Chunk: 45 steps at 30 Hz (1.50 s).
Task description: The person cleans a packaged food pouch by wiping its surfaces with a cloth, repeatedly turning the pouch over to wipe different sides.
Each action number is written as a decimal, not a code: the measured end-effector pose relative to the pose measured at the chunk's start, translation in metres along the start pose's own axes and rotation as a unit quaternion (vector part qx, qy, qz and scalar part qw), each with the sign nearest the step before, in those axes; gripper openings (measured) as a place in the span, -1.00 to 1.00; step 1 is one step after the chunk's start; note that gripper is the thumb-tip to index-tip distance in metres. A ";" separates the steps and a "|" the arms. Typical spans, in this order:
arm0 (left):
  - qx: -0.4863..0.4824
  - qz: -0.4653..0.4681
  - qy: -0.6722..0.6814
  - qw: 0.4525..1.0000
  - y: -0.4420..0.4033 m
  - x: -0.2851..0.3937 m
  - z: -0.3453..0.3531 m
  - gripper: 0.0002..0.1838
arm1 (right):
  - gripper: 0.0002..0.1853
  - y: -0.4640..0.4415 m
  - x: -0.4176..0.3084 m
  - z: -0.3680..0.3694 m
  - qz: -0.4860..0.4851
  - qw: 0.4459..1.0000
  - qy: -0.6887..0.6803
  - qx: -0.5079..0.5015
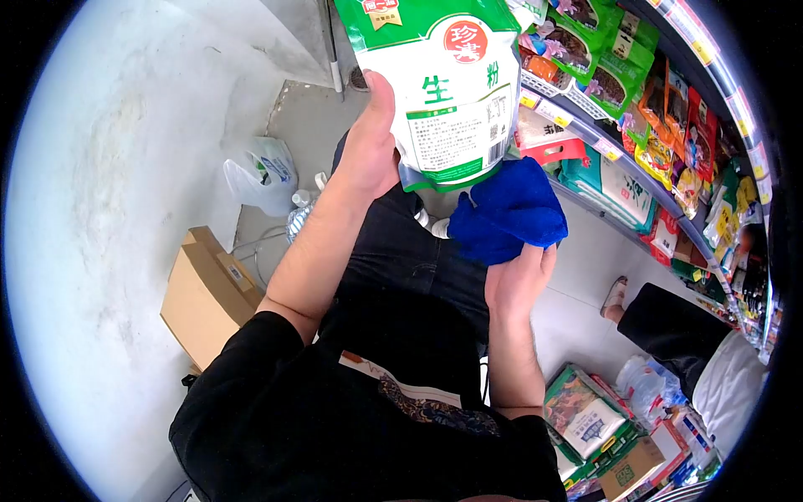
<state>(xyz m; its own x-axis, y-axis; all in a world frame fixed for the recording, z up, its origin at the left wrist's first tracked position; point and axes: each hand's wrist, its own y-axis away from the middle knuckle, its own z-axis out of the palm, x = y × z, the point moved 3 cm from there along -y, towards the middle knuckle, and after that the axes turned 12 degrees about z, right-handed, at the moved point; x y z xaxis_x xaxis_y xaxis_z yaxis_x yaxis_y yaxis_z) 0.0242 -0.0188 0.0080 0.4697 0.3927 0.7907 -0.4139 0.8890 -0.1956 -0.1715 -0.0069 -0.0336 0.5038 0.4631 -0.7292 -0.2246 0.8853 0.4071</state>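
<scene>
Holds green-and-white bag (452, 100) nearest, in left hand (376, 142), thumb over left edge, printed face in view. Grips bunched blue cloth (510, 209) in right hand (519, 280), by the bag's lower right corner; cannot tell whether touching. Has hands apart, each closed on own item, fingers partly hidden. Shows white plastic bag (266, 180) and cardboard box (205, 297) at left; shelf (581, 134) of packets at far right; stacked packages (590, 418) and person (677, 335) at right.
</scene>
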 end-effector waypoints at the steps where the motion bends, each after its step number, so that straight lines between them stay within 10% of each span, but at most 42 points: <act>1: -0.006 0.005 -0.011 1.000 0.000 0.001 -0.001 -0.20 | -0.79 0.000 0.000 0.001 -0.001 1.000 -0.001 0.002; 27: -0.042 0.003 0.007 0.999 -0.006 0.002 -0.003 -0.19 | -0.58 -0.003 -0.014 0.025 -0.109 0.973 0.198 -0.050; 38: 0.014 -0.030 0.008 0.999 -0.001 -0.004 0.007 -0.19 | -0.18 0.005 0.013 0.065 -0.420 0.613 0.656 -0.129; 45: -0.011 -0.070 0.077 0.995 0.001 -0.016 0.002 -0.16 | -0.21 -0.016 0.006 0.056 -0.387 0.646 0.650 -0.102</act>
<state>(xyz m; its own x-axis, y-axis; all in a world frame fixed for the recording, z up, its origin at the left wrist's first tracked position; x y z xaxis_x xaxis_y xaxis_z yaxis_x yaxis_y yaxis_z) 0.0142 -0.0246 -0.0034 0.6359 0.2954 0.7130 -0.3200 0.9416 -0.1047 -0.1182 -0.0212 -0.0134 -0.5654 -0.5954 -0.5708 -0.4962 0.7983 -0.3412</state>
